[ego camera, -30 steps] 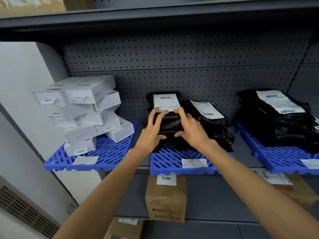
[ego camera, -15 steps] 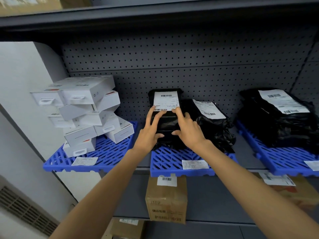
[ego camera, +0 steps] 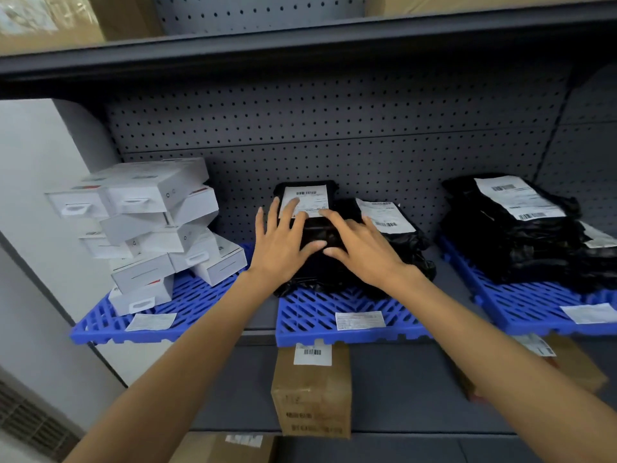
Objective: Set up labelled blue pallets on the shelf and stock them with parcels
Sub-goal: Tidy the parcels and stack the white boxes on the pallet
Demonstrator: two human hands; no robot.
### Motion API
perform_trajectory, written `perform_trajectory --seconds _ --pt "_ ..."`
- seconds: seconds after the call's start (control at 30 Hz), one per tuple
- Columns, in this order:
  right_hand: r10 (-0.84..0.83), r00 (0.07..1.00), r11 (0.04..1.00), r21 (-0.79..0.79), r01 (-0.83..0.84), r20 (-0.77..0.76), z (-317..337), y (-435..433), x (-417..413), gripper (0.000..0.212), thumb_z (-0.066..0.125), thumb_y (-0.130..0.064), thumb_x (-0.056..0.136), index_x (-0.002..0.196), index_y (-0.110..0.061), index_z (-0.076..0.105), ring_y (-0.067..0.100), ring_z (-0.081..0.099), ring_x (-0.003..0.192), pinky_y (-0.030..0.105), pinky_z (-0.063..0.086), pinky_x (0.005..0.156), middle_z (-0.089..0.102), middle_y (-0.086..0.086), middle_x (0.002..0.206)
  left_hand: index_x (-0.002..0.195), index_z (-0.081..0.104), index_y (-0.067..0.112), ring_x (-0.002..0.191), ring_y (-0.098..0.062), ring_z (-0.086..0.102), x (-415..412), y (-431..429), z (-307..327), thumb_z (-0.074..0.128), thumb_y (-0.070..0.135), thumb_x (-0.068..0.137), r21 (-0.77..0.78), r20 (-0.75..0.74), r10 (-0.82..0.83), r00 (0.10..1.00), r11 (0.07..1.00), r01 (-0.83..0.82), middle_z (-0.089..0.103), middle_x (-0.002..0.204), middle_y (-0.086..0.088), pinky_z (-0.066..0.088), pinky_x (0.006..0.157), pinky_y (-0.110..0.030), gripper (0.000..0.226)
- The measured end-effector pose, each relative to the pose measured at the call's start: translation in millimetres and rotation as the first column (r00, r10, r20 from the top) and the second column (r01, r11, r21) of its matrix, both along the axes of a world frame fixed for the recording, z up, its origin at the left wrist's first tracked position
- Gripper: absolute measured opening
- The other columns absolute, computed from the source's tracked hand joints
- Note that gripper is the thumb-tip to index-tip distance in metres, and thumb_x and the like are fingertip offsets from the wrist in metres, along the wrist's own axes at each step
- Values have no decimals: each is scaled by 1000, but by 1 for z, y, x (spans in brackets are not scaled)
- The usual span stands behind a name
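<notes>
Both hands lie flat with fingers straight and spread on a black parcel that tops the stack on the middle blue pallet. The left hand covers its left edge, and the right hand covers its right side. The fingertips of both reach the parcel's white shipping label. The label carries a barcode along its top, but the print below is too blurred to read.

Just right of the right hand, a second black parcel leans against the first and has its own barcoded label. Below the wrists, a white paper label sits at the pallet's front edge, its lines of text illegible.

Left of the left hand, a stack of white boxes stands on the left blue pallet, which bears a paper tag. Well right of the right hand, a heap of black parcels lies on the right blue pallet.

Under the forearms, on the lower shelf, a brown cardboard box shows a barcode sticker and dark printing, possibly numerals.
</notes>
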State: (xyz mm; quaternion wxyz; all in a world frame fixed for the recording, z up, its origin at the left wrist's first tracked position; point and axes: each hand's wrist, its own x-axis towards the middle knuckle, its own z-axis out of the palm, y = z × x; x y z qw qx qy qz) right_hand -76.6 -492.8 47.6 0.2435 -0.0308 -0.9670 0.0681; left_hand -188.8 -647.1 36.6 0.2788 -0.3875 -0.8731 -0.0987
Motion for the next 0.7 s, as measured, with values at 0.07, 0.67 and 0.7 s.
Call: perform_trajectory --seconds 0.07,0.67,0.7 --pt "-19 992 999 30 23 -128 -2 24 18 59 49 -41 98 150 -27 23 21 54 119 42 18 119 61 2 125 127 53 19 143 -32 26 7 18 14 28 64 94 31 -10 -52 999 998 52 42 148 -3 14 118 -53 61" --pt "11 967 858 -500 121 254 -49 109 9 73 68 -31 89 145 -49 24 35 37 135 51 33 111 30 14 148 139 37 25 125 -31 40 0 78 28 39 49 99 -146 258 113 960 986 -77 42 137 -4 35 102 -44 47" --pt "9 969 875 -471 112 248 -49 103 7 74 68 -29 90 145 -48 23 36 40 133 50 34 110 30 14 148 139 37 25 125 -31 40 0 78 29 39 48 99 -143 258 115 959 986 -80 42 137 -4 35 102 -44 46"
